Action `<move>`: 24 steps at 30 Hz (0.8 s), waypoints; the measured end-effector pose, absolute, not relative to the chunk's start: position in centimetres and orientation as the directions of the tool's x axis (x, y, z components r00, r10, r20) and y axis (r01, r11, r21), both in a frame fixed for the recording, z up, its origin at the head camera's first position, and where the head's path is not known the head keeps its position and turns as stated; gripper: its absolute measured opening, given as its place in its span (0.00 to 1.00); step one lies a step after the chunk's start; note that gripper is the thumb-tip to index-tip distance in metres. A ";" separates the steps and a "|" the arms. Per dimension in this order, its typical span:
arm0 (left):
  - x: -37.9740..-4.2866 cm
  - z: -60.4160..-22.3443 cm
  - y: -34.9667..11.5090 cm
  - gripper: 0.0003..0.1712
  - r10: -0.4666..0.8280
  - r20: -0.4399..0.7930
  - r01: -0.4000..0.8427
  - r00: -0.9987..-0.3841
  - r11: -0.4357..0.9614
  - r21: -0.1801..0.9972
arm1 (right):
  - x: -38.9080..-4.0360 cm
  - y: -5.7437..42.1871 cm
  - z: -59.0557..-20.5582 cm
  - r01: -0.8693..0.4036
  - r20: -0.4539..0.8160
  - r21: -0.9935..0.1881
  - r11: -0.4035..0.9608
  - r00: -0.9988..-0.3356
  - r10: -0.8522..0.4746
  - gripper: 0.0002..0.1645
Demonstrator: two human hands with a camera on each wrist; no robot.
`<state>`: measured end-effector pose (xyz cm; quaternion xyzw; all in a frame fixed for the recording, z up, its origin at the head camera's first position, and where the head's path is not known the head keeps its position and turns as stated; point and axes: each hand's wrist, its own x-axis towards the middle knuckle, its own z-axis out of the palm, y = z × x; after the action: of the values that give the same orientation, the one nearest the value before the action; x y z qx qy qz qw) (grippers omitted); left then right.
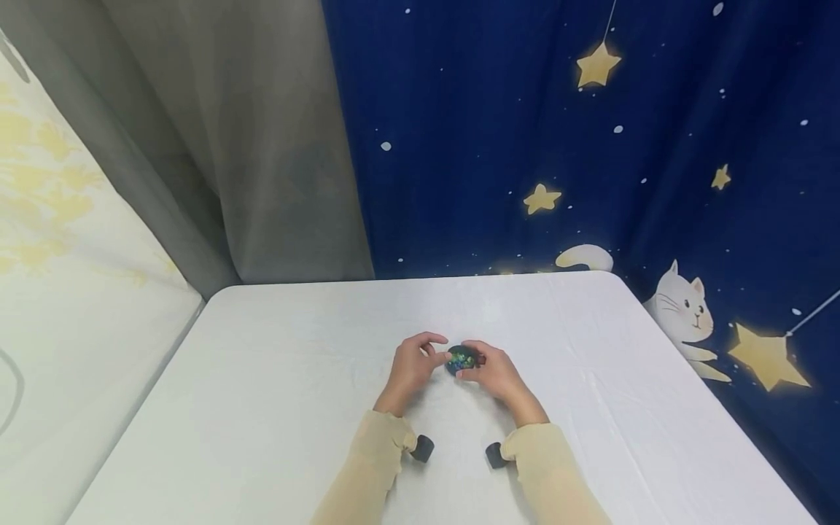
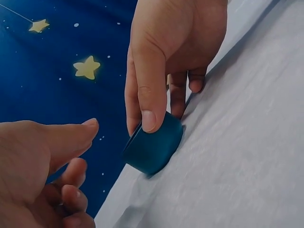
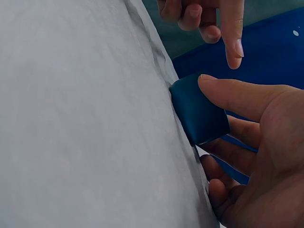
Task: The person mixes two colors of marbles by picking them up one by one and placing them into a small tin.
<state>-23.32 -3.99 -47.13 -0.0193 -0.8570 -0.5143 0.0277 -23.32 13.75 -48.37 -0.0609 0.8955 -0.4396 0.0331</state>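
A small round teal tub [image 1: 462,360] with speckled green and blue on its upper face stands on the white table. My right hand [image 1: 495,370] grips it by the side; in the right wrist view the thumb lies on the smooth outer wall of the tub [image 3: 199,111], with fingers behind it. My left hand [image 1: 415,362] hovers just to the left, thumb and forefinger stretched toward the tub, the other fingers loosely bent. In the left wrist view a gap shows between the left hand [image 2: 42,175] and the tub [image 2: 156,147].
A white cloth [image 1: 275,408] with faint creases covers the table. Black wrist cameras [image 1: 423,448] sit at both sleeve cuffs. Behind the table's far edge hang a grey curtain [image 1: 282,182] and a blue star-patterned curtain [image 1: 459,146]; a pale wall covering stands at the left.
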 end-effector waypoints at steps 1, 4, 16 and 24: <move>-23.4 -47.2 -4.0 0.15 0.003 0.061 0.055 -0.998 0.479 0.876 | -23.4 13.8 -48.4 -0.081 -0.007 -0.791 0.607 -0.990 -0.141 0.34; -23.5 -47.5 -4.2 0.16 0.008 0.058 0.053 -0.998 0.533 0.844 | -23.5 13.8 -48.4 -0.073 -0.020 -0.785 0.615 -0.989 -0.144 0.35; -23.6 -48.0 -5.9 0.31 0.186 0.070 0.189 -0.980 0.773 0.606 | -24.3 14.2 -47.0 -0.079 -0.090 -0.748 0.659 -0.972 -0.219 0.41; -23.0 -47.5 -6.1 0.44 0.332 0.007 0.302 -0.943 0.849 0.433 | -24.5 15.9 -45.0 -0.197 -0.125 -0.606 0.771 -0.933 -0.337 0.45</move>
<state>-22.97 -6.11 -47.49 -0.1648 -0.9610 -0.2194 -0.0341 -24.45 15.87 -45.00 -0.1429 0.9340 -0.3070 0.1138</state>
